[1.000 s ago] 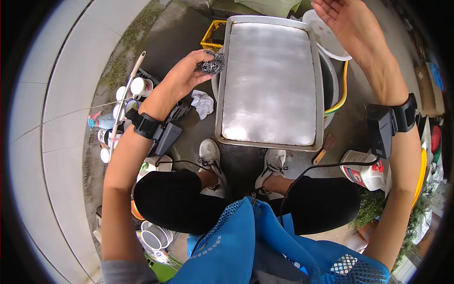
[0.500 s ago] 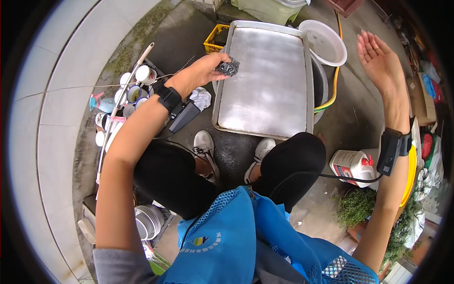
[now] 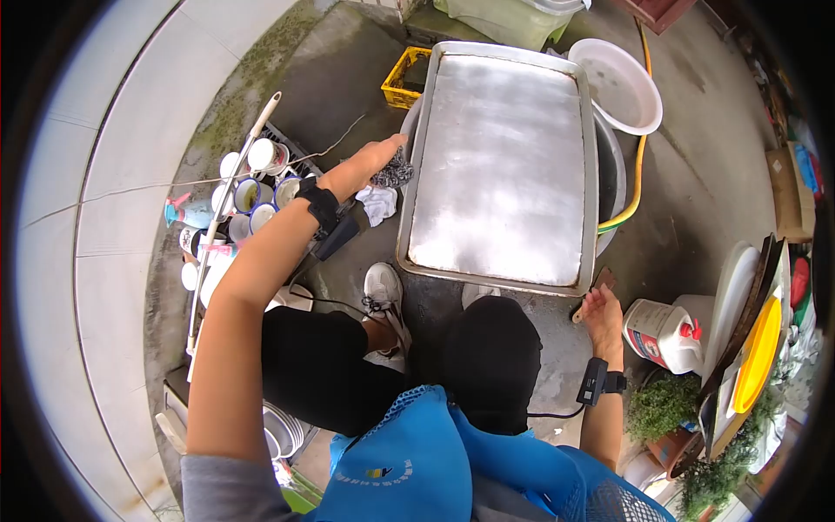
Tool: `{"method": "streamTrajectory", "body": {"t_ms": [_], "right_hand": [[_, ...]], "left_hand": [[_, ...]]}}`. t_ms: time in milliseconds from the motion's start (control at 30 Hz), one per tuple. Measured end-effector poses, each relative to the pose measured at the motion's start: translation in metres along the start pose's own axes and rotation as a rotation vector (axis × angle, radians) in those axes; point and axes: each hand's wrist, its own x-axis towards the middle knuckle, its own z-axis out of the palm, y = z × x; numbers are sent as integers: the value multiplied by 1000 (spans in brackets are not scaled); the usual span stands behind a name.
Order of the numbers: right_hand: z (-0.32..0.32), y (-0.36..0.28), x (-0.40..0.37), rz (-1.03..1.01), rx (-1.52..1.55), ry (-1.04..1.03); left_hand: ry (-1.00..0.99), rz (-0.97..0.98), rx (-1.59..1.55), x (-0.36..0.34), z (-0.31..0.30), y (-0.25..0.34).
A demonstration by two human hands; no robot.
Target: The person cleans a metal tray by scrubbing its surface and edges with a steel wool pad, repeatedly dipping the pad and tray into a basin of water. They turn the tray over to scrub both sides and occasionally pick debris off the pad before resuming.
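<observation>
My left hand (image 3: pixel 370 165) is closed around a dark steel wool scrubber (image 3: pixel 393 168), just off the left edge of a large metal baking tray (image 3: pixel 500 165). The tray lies flat across a round metal basin (image 3: pixel 611 165), its surface shiny and wet-looking. Near the tray's lower right corner is my right hand (image 3: pixel 602 315), fingers extended and slightly bent. Beside and partly behind those fingers shows a brown wooden-looking piece (image 3: pixel 606 278), with a light handle-like tip (image 3: pixel 577 315) to their left.
A white basin (image 3: pixel 619 83) and a yellow hose (image 3: pixel 641 178) lie on the right. At left, enamel mugs (image 3: pixel 252 193) stand near a long pole (image 3: pixel 233 187). A white cloth (image 3: pixel 377 204) lies below my left hand. A white jug (image 3: pixel 663 335) stands right of my right hand.
My left hand has moved left and down off the tray with the scrubber. My right hand has come down from the upper right to beside the tray's lower right corner.
</observation>
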Motion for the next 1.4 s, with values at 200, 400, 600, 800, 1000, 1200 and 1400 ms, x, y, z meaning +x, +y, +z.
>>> {"method": "streamTrajectory", "body": {"t_ms": [200, 400, 600, 800, 1000, 1200, 1400], "right_hand": [[25, 27, -25, 139, -237, -51], [41, 28, -23, 97, -491, -51], [41, 40, -9, -34, -521, 72], [27, 42, 23, -262, -486, 162], [14, -40, 62, -522, -589, 258], [-1, -113, 122, -633, -803, 193], [5, -140, 155, -524, -914, 280]], "left_hand": [[149, 249, 676, 55, 5, -22], [76, 315, 649, 99, 12, -36], [5, 293, 735, 114, 11, -27], [-47, 365, 707, 128, 13, -36], [-198, 127, 266, 83, 61, -52], [-251, -27, 105, 39, 111, -76], [-324, -78, 35, 25, 130, -77]]}}
